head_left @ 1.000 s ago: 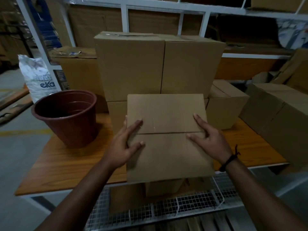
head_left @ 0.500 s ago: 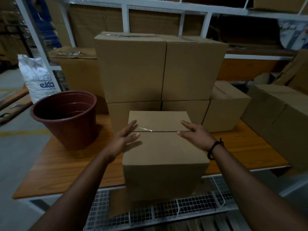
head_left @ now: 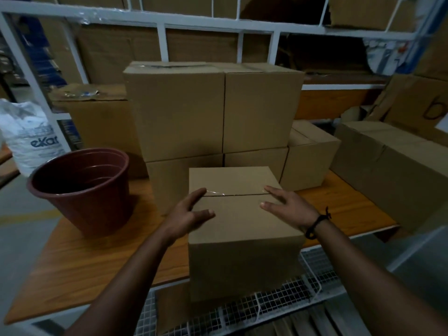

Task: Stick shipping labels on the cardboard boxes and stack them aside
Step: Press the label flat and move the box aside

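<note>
Centrally, low in the frame, a closed cardboard box (head_left: pixel 242 229) stands at the near edge of the wooden table (head_left: pixel 97 251), its front face overlapping that edge and its two top flaps meeting in a seam that runs left to right. The left hand (head_left: pixel 188 214) lies against the box's upper left edge, fingers straight and loose, fingertips at the seam, gripping nothing. The right hand (head_left: pixel 288 207), with a black wristband (head_left: pixel 315 224) at the wrist, rests flat on the right side of the top with its fingers stretched out, also holding nothing. Just behind the box rises a stack of larger cardboard boxes (head_left: pixel 213 110), two wide and two high. A smaller carton (head_left: pixel 312 154) sits to the right of the stack, and a long carton (head_left: pixel 392 170) lies at the right edge of the frame. At left centre a brown plastic pot (head_left: pixel 82 187) stands on the table, with a white printed sack (head_left: pixel 26 139) beyond it. A white metal rack (head_left: pixel 160 20) spans the top, and wire mesh shelving (head_left: pixel 278 299) shows below the table.
</note>
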Available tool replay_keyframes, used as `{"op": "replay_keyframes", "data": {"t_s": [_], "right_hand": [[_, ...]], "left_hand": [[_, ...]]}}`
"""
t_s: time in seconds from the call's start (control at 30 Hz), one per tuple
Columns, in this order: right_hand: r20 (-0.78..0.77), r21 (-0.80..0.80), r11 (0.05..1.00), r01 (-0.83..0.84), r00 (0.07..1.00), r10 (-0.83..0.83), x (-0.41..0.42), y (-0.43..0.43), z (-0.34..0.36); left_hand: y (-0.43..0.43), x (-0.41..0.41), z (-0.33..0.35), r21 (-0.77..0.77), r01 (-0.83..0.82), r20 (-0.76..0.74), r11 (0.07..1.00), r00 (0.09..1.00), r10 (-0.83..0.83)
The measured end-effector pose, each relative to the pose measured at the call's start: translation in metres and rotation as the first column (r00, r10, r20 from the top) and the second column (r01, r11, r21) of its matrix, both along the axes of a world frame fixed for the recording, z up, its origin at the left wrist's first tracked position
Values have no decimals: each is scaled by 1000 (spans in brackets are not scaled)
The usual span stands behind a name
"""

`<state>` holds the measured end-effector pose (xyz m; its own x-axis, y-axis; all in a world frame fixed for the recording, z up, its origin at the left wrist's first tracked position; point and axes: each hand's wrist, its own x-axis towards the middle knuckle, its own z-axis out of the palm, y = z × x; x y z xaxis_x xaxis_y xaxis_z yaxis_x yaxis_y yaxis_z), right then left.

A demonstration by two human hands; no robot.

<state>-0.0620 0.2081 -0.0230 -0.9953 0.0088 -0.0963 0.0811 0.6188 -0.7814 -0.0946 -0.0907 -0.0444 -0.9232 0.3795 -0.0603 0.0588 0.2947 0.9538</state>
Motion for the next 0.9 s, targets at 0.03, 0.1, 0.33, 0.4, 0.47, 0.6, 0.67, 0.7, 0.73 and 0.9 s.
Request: {"op": "replay_keyframes", "data": {"t_s": [0.03,0.1,0.33,0.4,0.47,0.6,0.67,0.7,0.73,0.9], "right_hand": [[2,1,1000,12,1000,-12,7,7,4],[-1,10,999,44,999,-44,24,23,14],[-37,48,981,187,982,-185,78,108,62],[-44,37,974,225,974,-224,93,138,76],[-72,63,968,243,968,-239,106,170,90],[-119,181,948,263,962,-244,123,237,120],[-152,216,936,277,957,-248,125,270,133],[-164,234,931,279,956,-245,124,286,139],[-177,253,927,277,955,-238,123,301,145],[-232,213,948,237,955,-186,102,365,174]], "left_hand": [[6,2,4,14,29,1,999,1000,-29],[20,6,12,53,81,-3,995,997,-81],[108,19,49,31,216,-96,976,972,-212],[141,22,61,32,247,-131,968,961,-241],[173,21,74,46,280,-143,959,952,-271],[238,17,98,44,280,-164,959,949,-269],[274,19,110,42,275,-207,961,943,-261],[291,20,115,48,269,-233,962,940,-251],[308,20,119,58,258,-259,964,937,-235],[374,15,143,162,193,-293,968,946,-139]]}}
